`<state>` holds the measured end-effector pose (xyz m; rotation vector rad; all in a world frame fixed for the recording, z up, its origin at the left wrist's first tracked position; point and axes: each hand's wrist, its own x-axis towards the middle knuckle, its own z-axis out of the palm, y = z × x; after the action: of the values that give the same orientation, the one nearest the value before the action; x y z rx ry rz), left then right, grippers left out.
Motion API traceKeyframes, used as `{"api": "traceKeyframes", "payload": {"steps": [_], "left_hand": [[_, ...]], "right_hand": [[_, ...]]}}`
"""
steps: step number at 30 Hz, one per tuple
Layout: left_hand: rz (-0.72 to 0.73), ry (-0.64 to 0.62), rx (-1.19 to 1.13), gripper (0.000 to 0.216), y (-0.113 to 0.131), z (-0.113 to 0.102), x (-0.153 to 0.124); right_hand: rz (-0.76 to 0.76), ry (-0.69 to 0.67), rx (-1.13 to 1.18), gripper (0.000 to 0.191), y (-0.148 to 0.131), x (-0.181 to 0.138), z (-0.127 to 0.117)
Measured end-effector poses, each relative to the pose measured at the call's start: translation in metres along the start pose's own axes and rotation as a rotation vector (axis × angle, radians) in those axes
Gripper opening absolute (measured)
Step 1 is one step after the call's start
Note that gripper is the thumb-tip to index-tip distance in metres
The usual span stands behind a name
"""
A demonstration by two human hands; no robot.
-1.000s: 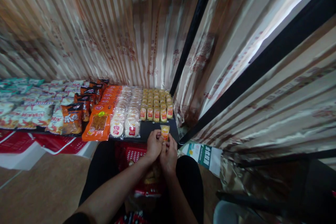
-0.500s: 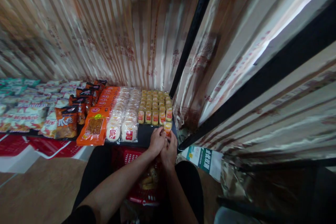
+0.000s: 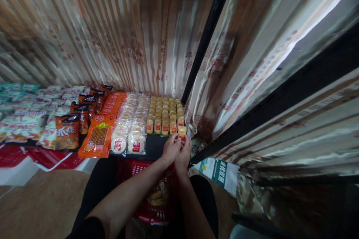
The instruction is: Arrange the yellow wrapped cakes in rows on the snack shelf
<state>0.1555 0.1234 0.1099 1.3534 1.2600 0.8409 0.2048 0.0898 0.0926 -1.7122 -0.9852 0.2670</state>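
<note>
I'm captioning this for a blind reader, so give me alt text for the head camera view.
Two bare hands, left hand and right hand, together hold a small yellow snack packet at the front right corner of a dark shelf, beside rows of like packets. A red basket sits below.

Showing two hands, the left hand (image 3: 171, 149) and right hand (image 3: 183, 152), pinching one small yellow packet (image 3: 182, 131). Lying along the shelf front: four yellow packets (image 3: 161, 126) in the nearest row, two round white cakes (image 3: 128, 144) at the front, one orange packet (image 3: 97, 137) foremost. Sitting below: one red basket (image 3: 151, 194). Farther stacks blurring beyond counting.
</note>
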Motion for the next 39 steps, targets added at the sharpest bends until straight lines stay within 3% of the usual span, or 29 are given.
{"api": "traceKeyframes", "payload": {"steps": [9, 18, 39], "left_hand": [[0.064, 0.040, 0.233, 0.039, 0.021, 0.001, 0.006], [0.057, 0.035, 0.348, 0.045, 0.032, 0.002, 0.007], [0.118, 0.003, 0.322, 0.040, 0.021, -0.004, 0.003]], "right_hand": [[0.090, -0.007, 0.004, 0.055, 0.003, 0.017, 0.008], [0.021, 0.004, 0.001, 0.052, 0.003, 0.025, 0.011], [-0.091, -0.015, -0.059, 0.052, 0.030, 0.028, 0.023]]}}
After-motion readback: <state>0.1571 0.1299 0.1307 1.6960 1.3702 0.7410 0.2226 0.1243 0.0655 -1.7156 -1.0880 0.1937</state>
